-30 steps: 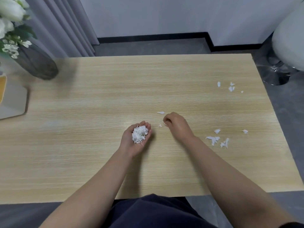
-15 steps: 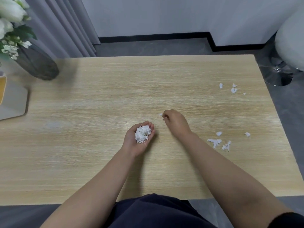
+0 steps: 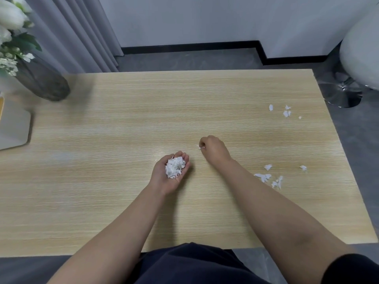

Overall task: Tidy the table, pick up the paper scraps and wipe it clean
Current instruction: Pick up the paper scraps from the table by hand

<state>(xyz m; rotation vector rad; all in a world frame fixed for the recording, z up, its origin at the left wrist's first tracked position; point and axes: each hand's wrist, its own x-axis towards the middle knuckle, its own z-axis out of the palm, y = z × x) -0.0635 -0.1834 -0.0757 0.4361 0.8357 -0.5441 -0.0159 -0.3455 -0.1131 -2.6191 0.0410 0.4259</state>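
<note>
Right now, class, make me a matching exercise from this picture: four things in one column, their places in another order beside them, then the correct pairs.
Things:
1. heap of scraps
2. single scrap
3. vase
4. stool

Places:
A. on the floor beyond the table's far right corner
B. pinched in the right hand
C. on the table's far left corner
D. cupped in the left hand's palm

Pairs: 1-D, 2-B, 3-C, 4-A

No legible text anywhere
</note>
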